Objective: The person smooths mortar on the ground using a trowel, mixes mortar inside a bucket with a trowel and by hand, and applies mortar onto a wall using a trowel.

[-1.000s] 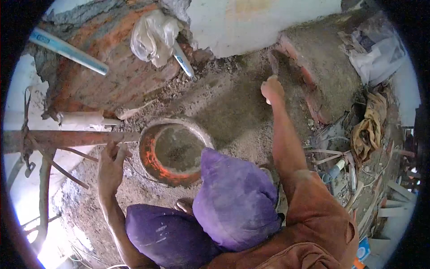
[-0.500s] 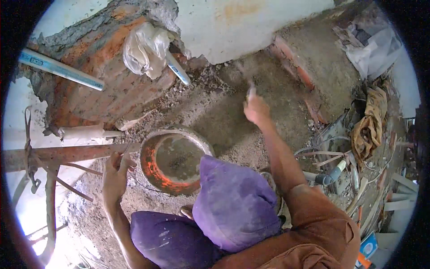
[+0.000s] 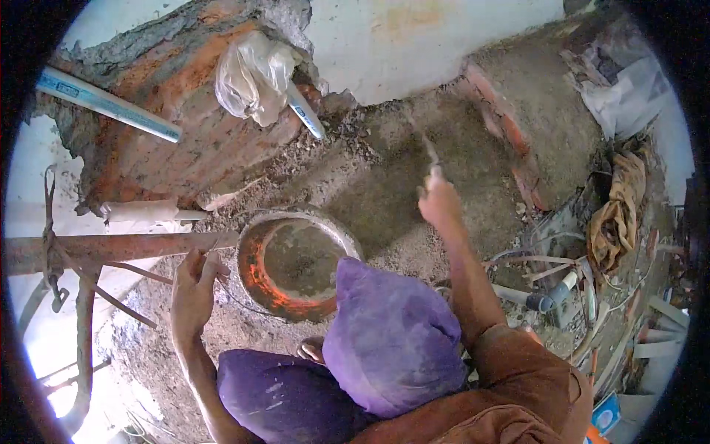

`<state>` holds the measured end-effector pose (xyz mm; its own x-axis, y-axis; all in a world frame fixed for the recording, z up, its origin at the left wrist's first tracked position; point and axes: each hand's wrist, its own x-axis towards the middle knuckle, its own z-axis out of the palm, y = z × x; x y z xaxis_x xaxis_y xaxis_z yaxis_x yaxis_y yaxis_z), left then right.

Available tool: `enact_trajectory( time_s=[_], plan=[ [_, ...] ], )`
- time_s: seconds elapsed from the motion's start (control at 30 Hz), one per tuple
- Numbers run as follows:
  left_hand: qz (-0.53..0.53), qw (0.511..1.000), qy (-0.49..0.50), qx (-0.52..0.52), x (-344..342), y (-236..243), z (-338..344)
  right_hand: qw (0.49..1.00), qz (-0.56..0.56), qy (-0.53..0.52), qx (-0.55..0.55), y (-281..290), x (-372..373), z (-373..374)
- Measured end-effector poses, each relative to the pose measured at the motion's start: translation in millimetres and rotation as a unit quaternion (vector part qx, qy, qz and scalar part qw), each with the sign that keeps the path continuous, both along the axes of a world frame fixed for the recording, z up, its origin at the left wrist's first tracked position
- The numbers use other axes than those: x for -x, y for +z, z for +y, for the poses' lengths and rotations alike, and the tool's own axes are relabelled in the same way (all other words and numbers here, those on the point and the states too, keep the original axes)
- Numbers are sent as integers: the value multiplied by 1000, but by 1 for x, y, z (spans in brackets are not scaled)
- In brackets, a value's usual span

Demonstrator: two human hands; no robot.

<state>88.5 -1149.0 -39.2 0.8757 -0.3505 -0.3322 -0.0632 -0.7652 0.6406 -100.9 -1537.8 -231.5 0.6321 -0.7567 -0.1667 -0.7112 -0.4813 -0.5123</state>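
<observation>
My right hand (image 3: 441,207) is closed round the handle of a trowel (image 3: 431,152), whose narrow, blurred blade points away from me over the damp grey mortar surface (image 3: 384,192). To the left, my left hand (image 3: 194,292) has curled fingers beside the end of a rusty metal beam (image 3: 126,248). A thin sliver shows at its fingertips, too small to name. Right of that hand stands a round bucket (image 3: 259,292), orange inside and crusted with grey, holding wet grey mortar (image 3: 299,255). My purple-clad knee (image 3: 392,333) hides its near right edge.
Two pale blue pipes (image 3: 111,103) (image 3: 305,111) jut out at the upper left, the shorter with a plastic bag (image 3: 255,78) beside it. A brick edge (image 3: 499,111) borders the mortar surface on the right. Beyond lie a brown sack (image 3: 617,214), an elbowed pipe (image 3: 543,300) and loose straps (image 3: 532,259).
My right hand and the trowel have drawn slightly nearer and to the right, and more of the blade shows. My left hand stays beside the beam. The whole view has shifted a little.
</observation>
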Motion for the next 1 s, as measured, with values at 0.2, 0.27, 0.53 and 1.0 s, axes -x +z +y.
enact_trajectory(
  time_s=[0.2,0.27,0.53,1.0],
  plan=[
    [23,999,-19,30,-2,0,-3,992,40,107,58,2,-1,-36],
    [1,999,-8,32,2,0,-5,990,49,127,42,11,-9,-26],
    [33,997,-4,67,4,3,-11,995,78,57,8,3,-23,-14],
    [16,999,10,46,2,0,-8,999,20,32,27,-77,-2,23]
  ],
)
